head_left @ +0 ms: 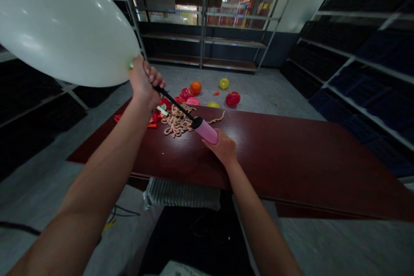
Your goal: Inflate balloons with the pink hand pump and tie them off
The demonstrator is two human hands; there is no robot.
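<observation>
A large inflated white balloon [61, 21] fills the upper left. My left hand [144, 82] is closed around the balloon's neck and the black nozzle end of a hand pump [181, 110]. My right hand [223, 146] grips the pump's pink barrel [207, 131] from below, just above a dark red table [291, 155]. The pump slants from the left hand down to the right hand.
A pile of tan rubber bands or strings [176, 123] and red uninflated balloons [155, 116] lie on the table. Several small inflated balloons [233, 98] sit on the grey floor beyond. Metal shelving [203, 17] stands behind and at both sides. A grey ribbed item [181, 192] lies below the table's near edge.
</observation>
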